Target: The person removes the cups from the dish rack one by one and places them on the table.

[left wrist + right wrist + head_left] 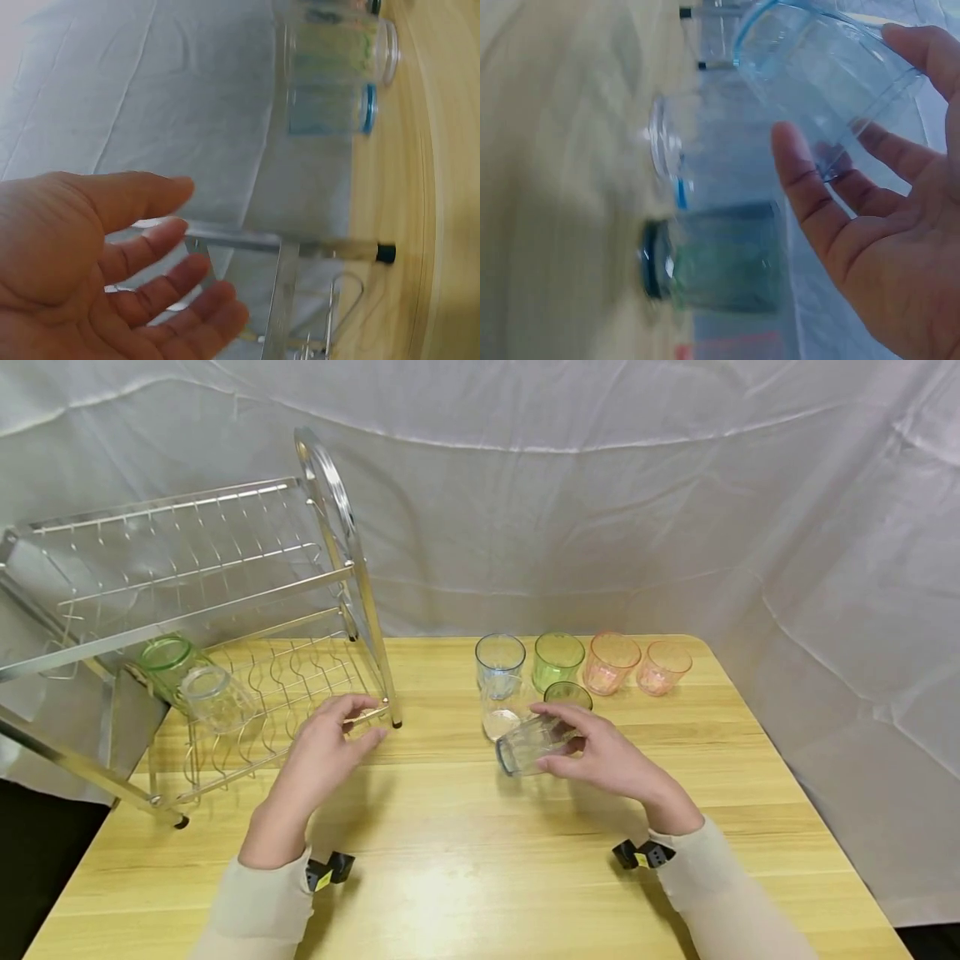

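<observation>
My right hand (609, 758) grips a pale blue clear glass (528, 748), tilted with its blue-edged end toward the left, above the table. In the right wrist view, the fingers and thumb curl round one end of this glass (821, 71). Close by stand a clear glass (497, 714) and a dark-tinted glass (567, 693). My left hand (318, 758) holds nothing, its fingers loosely bent beside the metal rack's (372, 635) front right leg. On the rack's lower tier, a green glass (167, 664) and a clear glass (217, 700) lean at a slant.
Behind the nearer glasses stands a row: a blue glass (500, 658), a green glass (558, 662), a pink glass (611, 662) and a smaller pink glass (663, 668). The two-tier rack occupies the left of the wooden table (450, 877). A pale cloth (600, 527) hangs behind.
</observation>
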`<move>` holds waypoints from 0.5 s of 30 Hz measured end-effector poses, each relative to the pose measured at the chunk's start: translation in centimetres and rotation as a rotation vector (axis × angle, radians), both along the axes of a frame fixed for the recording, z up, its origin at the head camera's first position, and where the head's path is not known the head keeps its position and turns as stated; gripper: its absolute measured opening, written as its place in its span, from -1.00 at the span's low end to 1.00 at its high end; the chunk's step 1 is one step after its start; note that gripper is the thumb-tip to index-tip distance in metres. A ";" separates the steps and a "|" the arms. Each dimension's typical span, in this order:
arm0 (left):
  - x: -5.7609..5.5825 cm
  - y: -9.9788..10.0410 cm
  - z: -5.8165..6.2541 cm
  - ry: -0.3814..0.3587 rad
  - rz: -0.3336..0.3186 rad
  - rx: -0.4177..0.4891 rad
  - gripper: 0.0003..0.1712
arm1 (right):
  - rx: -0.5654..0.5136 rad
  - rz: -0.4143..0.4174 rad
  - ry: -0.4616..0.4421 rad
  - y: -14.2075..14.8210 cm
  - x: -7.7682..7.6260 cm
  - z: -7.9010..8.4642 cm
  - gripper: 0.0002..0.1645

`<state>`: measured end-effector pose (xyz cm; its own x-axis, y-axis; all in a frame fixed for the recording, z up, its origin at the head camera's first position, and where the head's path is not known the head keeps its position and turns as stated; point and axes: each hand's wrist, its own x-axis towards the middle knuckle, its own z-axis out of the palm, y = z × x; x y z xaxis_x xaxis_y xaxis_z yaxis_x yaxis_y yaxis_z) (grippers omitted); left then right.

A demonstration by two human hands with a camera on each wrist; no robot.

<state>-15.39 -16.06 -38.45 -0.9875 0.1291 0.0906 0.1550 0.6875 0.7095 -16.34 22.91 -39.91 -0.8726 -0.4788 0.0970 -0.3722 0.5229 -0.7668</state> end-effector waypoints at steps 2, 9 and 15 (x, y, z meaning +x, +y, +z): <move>0.0 -0.4 0.0 -0.003 0.013 -0.051 -0.45 | 0.047 -0.014 0.005 0.8 0.0 0.4 -0.11; 0.0 -1.1 -0.6 -0.028 0.005 -0.127 -0.32 | 0.171 -0.019 0.019 3.4 -0.2 1.6 -0.13; 0.1 -1.3 -0.9 -0.093 -0.009 -0.156 -0.21 | 0.326 -0.075 0.034 5.2 -0.4 2.5 -0.11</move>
<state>-15.33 -17.33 -39.37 -0.9894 0.1430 -0.0230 0.1000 0.7892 0.6059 -16.79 28.10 -37.37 -0.9054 -0.4240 -0.0212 -0.3458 0.7655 -0.5426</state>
